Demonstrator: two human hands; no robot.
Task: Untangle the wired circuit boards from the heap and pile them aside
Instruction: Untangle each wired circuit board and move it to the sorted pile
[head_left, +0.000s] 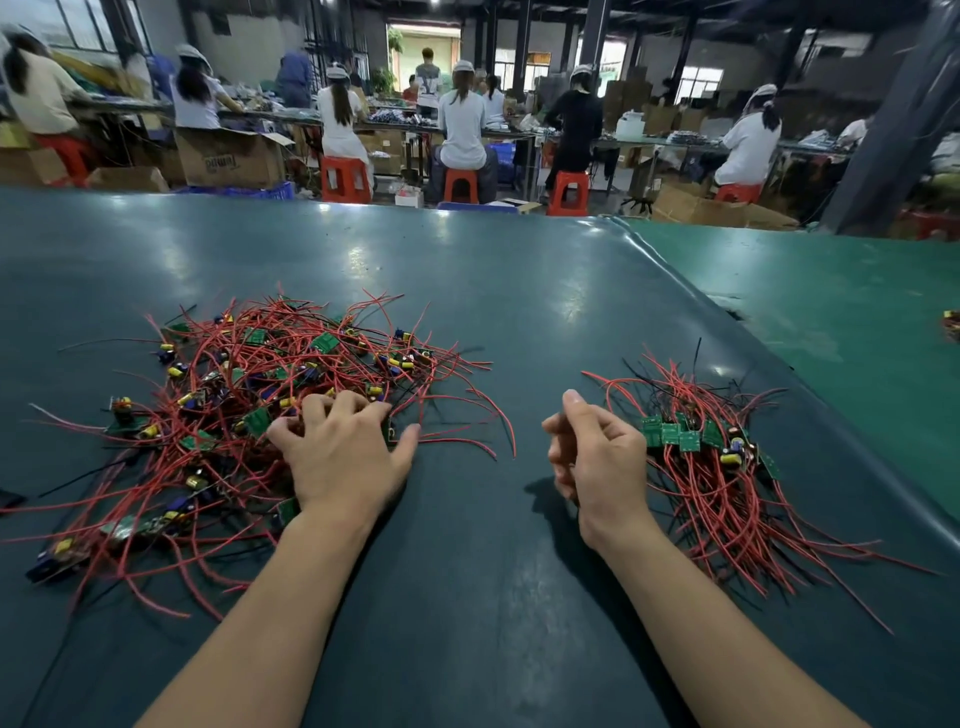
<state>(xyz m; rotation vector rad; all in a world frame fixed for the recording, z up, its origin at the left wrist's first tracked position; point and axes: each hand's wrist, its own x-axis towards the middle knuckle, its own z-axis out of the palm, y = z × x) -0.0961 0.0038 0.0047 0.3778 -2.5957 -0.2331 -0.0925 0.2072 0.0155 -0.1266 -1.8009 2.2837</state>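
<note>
- Both forearms come in low over the dark tabletop, one per pile, so sorting probably runs left to right.
- Left hand: fingers spread and bent, tips pressing into the near edge of the heap of red-wired circuit boards. Looks like it's feeling for one board; no firm grip visible.
- Right hand: loosely curled, holds nothing, hovers just beside the sorted pile.
- Sorted pile: boards roughly lined up, wires trailing toward the camera; well apart from the heap, likely to prevent re-tangling.
</note>
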